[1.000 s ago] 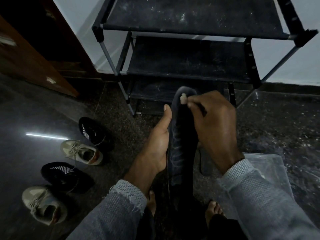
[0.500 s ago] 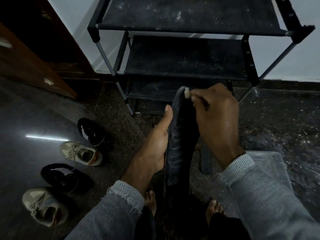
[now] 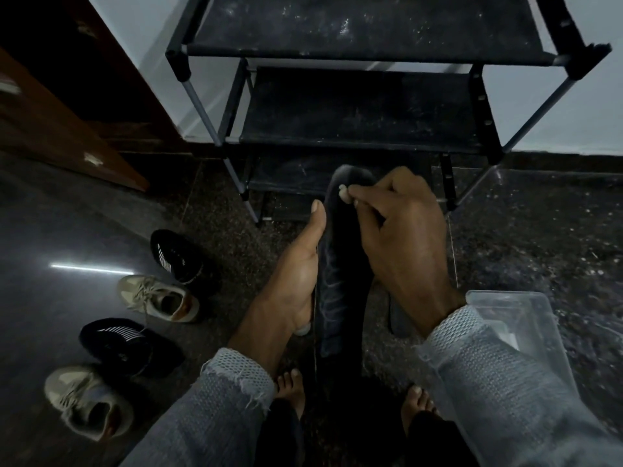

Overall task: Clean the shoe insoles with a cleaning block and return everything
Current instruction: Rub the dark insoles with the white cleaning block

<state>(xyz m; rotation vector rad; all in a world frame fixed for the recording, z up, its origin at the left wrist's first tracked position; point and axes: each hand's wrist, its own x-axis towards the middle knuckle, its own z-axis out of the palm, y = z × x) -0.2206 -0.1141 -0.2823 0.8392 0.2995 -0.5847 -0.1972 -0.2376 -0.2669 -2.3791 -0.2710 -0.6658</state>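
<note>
A long dark insole (image 3: pixel 340 264) stands nearly upright in front of me, toe end up. My left hand (image 3: pixel 296 267) grips its left edge, thumb stretched up along it. My right hand (image 3: pixel 401 237) pinches a small pale cleaning block (image 3: pixel 344 194) and presses it against the insole's upper end. A second dark insole (image 3: pixel 397 315) lies on the floor, partly hidden behind my right wrist.
A black shoe rack (image 3: pixel 364 106) stands straight ahead against the wall. Two black shoes (image 3: pixel 175 256) and two beige shoes (image 3: pixel 158 298) lie on the dark floor at left. A clear plastic box (image 3: pixel 519 318) sits at right. My bare feet (image 3: pixel 290 385) are below.
My right hand and the block have shifted slightly down and left along the insole's top end. My left hand keeps its grip.
</note>
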